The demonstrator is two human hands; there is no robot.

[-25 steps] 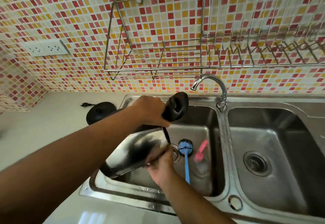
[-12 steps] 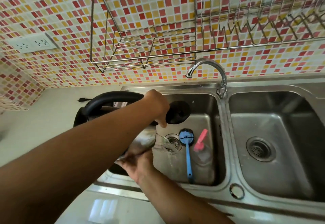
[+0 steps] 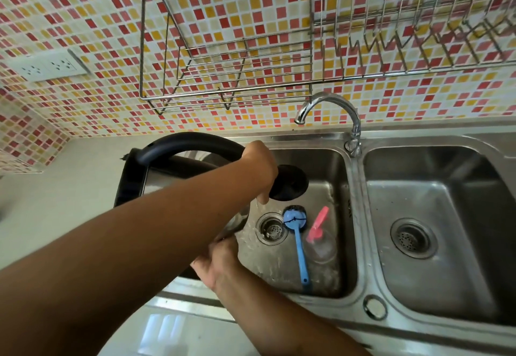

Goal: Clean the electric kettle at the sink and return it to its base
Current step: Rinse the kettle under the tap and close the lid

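Pale smooth bench at left, beneath glossy red-yellow mosaic tile wall. Steel kettle, black arched handle, tipped over the left basin of the stainless sink. Left hand clamped on handle; right hand cupped beneath kettle body. Blue brush lies beside the drain.

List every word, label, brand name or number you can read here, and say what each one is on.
No text can be read.
Sink wall: a small dark mark that may be a stamp, too blurred to read.
Kettle, held by the left hand and right hand: no label shows.
Wall socket: holes only, no lettering.
Blue brush and clear bottle: no print can be made out.
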